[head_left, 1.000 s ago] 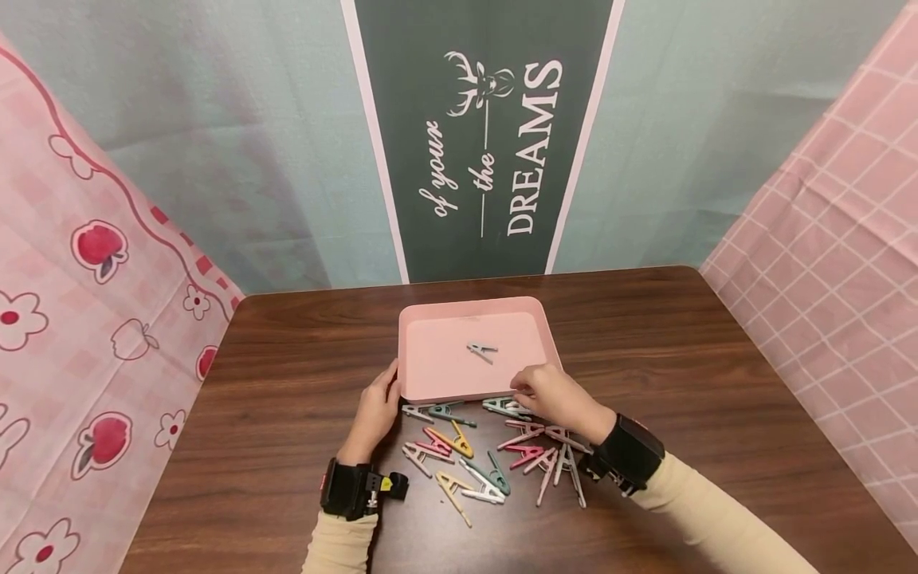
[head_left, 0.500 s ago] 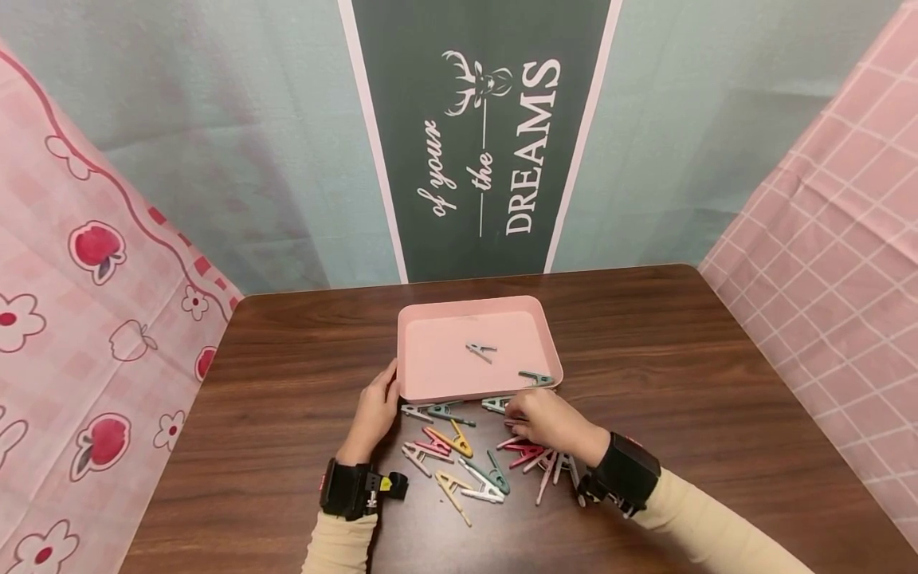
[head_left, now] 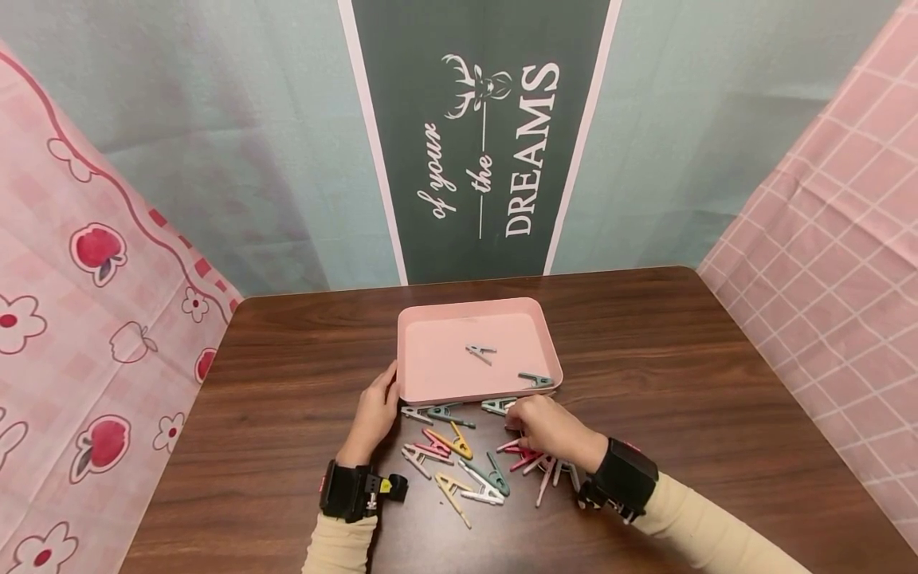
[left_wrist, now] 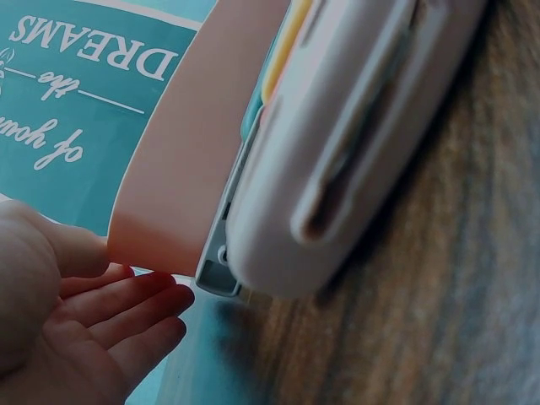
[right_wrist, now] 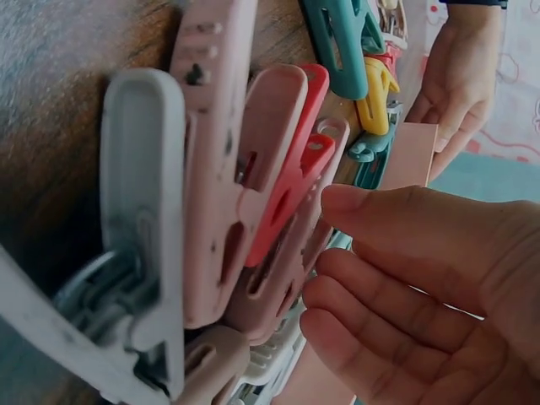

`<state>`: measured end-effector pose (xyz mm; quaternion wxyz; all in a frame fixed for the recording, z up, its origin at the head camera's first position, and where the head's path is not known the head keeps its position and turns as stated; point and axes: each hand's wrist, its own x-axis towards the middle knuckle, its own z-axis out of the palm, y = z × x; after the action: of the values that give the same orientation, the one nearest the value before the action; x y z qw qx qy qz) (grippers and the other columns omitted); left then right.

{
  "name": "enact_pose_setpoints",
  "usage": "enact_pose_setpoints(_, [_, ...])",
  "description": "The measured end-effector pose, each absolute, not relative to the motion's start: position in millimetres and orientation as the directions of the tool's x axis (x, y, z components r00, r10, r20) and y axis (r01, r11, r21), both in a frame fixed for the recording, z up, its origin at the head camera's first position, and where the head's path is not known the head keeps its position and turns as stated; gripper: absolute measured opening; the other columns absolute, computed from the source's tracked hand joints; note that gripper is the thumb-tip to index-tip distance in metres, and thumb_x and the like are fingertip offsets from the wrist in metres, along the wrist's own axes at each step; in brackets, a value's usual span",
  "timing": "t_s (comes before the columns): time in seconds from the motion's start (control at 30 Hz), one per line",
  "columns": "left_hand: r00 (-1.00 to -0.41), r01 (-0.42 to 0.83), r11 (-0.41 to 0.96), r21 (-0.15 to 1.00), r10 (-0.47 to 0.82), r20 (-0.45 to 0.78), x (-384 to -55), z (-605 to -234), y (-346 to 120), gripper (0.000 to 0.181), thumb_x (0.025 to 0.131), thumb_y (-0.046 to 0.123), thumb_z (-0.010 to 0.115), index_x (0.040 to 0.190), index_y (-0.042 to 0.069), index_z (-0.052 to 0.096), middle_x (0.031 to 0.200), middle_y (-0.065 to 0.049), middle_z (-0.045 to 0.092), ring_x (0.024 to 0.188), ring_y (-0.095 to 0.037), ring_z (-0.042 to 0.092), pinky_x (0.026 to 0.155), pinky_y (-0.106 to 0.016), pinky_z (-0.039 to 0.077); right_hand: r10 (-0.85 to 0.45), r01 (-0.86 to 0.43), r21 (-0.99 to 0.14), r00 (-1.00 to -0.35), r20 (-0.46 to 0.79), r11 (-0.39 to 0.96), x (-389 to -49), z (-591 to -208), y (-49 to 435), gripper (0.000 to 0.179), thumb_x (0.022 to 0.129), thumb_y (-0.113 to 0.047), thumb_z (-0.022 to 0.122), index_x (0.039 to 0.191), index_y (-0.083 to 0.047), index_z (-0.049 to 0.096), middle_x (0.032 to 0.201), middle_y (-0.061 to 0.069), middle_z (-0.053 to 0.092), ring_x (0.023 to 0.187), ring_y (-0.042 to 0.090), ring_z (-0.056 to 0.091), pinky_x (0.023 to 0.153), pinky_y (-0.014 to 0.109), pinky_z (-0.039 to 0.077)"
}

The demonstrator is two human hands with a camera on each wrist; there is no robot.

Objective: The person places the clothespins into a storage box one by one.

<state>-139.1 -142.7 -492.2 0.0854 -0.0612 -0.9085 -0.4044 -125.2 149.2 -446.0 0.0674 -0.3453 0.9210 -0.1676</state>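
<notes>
A shallow pink tray (head_left: 437, 391) holds a grey clothespin (head_left: 480, 351) near its middle and a dark green clothespin (head_left: 536, 379) in its near right corner. At the tray's left side my left hand (head_left: 374, 414) touches the near corner with thumb and fairly straight fingers. My right hand (head_left: 552, 429) is over the right group of clothespins, just in front of the tray. In the right wrist view its thumb and fingertips are at the edge of a pink clothespin (right_wrist: 283, 278), with a gap between thumb and fingers. A red clothespin (right_wrist: 291, 169) lies beside it.
Left of the right hand lie several loose clothespins, among them a yellow clothespin (head_left: 459, 441), a pale yellow clothespin (head_left: 452, 496) and a white clothespin (head_left: 484, 494). Everything rests on a brown wooden table (head_left: 301, 343). Printed cloths (head_left: 287, 159) hang behind and beside it.
A dark green clothespin came to lie in the tray's near right corner. My right hand moved from the tray's near edge down towards the pink clothespins. The left hand has stayed put.
</notes>
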Motion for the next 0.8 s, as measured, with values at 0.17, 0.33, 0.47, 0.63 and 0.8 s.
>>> enact_pose_setpoints(0.17, [-0.977,0.182,0.666,0.724,0.041,0.208,-138.9,-492.0,-142.6,0.041,0.096,-0.002,0.049,0.136,-0.011,0.047,0.133,-0.032,0.055,0.124,-0.043,0.055,0.104,-0.053,0.046,-0.649,-0.606,-0.359,-0.761,0.002,0.71,-126.4,-450.6,149.1,0.02,0.065,-0.001,0.081,0.081,-0.007,0.07,0.072,0.0,0.066,0.066,0.005,0.053,0.057,0.021,0.046])
enact_pose_setpoints(0.33, [-0.978,0.181,0.664,0.726,0.041,0.206,-138.7,-492.1,-142.3,0.041,0.096,-0.001,0.05,0.136,-0.011,0.048,0.134,-0.032,0.055,0.125,-0.043,0.054,0.105,-0.053,0.045,-0.659,-0.623,-0.357,-0.752,0.028,0.696,-127.3,-453.4,149.4,0.019,0.064,-0.001,0.081,0.078,-0.006,0.069,0.069,0.0,0.064,0.063,0.004,0.049,0.054,0.02,0.042])
enact_pose_setpoints(0.47, [-0.979,0.178,0.663,0.727,0.042,0.202,-138.7,-492.5,-142.4,0.041,0.096,-0.001,0.05,0.136,-0.01,0.047,0.134,-0.032,0.054,0.125,-0.043,0.054,0.105,-0.053,0.045,-0.653,-0.61,-0.353,-0.757,-0.004,0.709,-127.7,-452.8,148.0,0.017,0.065,-0.003,0.08,0.077,-0.007,0.069,0.068,-0.001,0.062,0.062,0.004,0.046,0.053,0.02,0.039])
enact_pose_setpoints(0.63, [-0.98,0.173,0.663,0.729,0.042,0.194,-138.7,-493.4,-143.1,0.041,0.096,-0.002,0.049,0.136,-0.01,0.047,0.134,-0.032,0.054,0.126,-0.044,0.054,0.105,-0.054,0.045,-0.647,-0.595,-0.338,-0.76,-0.057,0.729,-129.3,-454.4,145.1,0.016,0.066,-0.003,0.08,0.077,-0.007,0.069,0.068,-0.002,0.062,0.063,0.005,0.046,0.054,0.02,0.039])
enact_pose_setpoints(0.8, [-0.979,0.175,0.663,0.728,0.039,0.2,-138.6,-494.0,-143.9,0.041,0.096,-0.002,0.049,0.136,-0.011,0.047,0.134,-0.032,0.054,0.125,-0.044,0.054,0.105,-0.053,0.045,-0.666,-0.621,-0.327,-0.745,-0.034,0.712,-129.5,-454.4,144.2,0.017,0.065,-0.001,0.08,0.077,-0.006,0.07,0.069,0.0,0.063,0.063,0.005,0.048,0.055,0.021,0.041])
